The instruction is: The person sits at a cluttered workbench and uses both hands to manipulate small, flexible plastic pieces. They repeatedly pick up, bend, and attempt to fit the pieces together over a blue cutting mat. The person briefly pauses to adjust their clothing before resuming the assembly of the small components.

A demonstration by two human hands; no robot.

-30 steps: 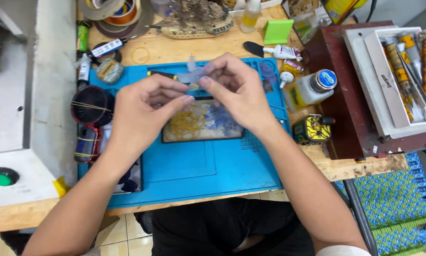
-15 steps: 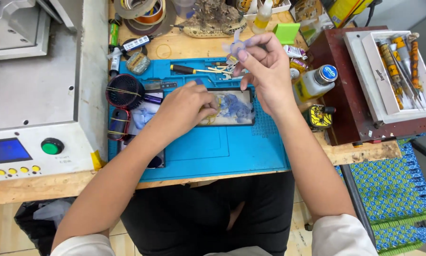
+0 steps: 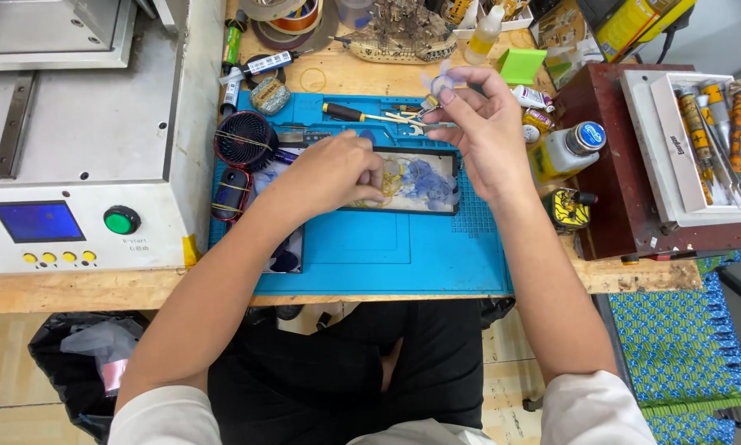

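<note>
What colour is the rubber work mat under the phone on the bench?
The rubber work mat is bright blue, shown clearly in the head view, beneath the left hand.

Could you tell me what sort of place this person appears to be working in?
Probably a phone repair bench: an opened phone lies on a blue work mat, a screwdriver sits nearby, and a grey machine stands beside it.

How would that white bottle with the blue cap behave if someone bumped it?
The white bottle stands upright near the blue mat's right edge, beside the right hand. It looks taller than wide, so it could probably tip. Its round plastic body would likely roll once down. It looks light, though how full it is cannot be told.
</note>
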